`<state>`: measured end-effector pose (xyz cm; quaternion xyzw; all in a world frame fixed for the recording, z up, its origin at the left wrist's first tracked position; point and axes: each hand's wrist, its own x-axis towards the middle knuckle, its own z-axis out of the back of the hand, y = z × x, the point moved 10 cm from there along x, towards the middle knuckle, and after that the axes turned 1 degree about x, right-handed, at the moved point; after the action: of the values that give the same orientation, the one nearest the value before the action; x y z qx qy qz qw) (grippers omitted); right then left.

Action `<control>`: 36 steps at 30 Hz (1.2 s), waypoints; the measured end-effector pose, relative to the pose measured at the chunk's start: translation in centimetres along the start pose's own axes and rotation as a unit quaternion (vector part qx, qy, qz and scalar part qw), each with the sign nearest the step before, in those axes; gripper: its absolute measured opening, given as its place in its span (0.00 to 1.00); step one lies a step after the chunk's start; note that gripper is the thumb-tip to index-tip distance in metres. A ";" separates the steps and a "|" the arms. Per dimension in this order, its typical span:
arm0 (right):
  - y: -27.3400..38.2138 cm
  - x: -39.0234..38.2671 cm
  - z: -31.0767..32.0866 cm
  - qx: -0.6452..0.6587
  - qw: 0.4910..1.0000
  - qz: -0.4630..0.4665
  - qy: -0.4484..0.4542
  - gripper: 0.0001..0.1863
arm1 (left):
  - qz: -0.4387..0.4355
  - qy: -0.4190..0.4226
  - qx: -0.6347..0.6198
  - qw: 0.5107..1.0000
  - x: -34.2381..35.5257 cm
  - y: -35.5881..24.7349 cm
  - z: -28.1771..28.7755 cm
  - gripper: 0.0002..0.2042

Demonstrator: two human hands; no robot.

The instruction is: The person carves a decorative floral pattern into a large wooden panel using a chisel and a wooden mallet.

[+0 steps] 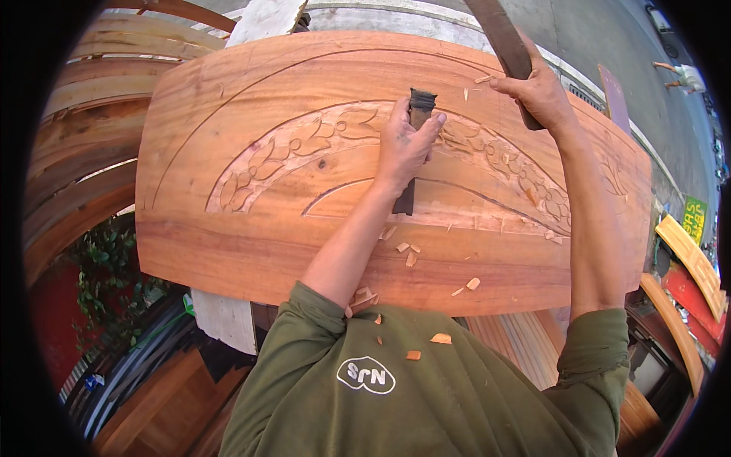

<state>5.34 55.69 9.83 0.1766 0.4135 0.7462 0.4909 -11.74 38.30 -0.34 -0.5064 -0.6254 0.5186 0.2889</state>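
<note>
A large orange-brown wooden panel lies across my view, carved with an arched band of leaves and flowers and plain curved grooves. My left hand grips an upright-held chisel with a dark, wrapped top, its flat blade on the panel below the band's crown. My right hand is raised at the upper right, closed on a long dark wooden bar above the panel. Pale wood chips are scattered over the panel's lower part and my shirt.
Stacked planks stand at the left above a leafy plant. A pale board supports the panel. More carved boards lean at the right. A paved road runs behind, with vehicles and a person at the far right.
</note>
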 end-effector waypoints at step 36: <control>-16.7 -36.7 3.0 0.351 0.849 -0.133 -0.372 0.31 | -0.051 0.227 0.578 0.782 -21.6 -2.6 4.8 0.40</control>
<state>33.86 27.74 3.69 0.5445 0.4541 0.3573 0.6080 -9.92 16.57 4.27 -0.3149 -0.1495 0.6372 0.6873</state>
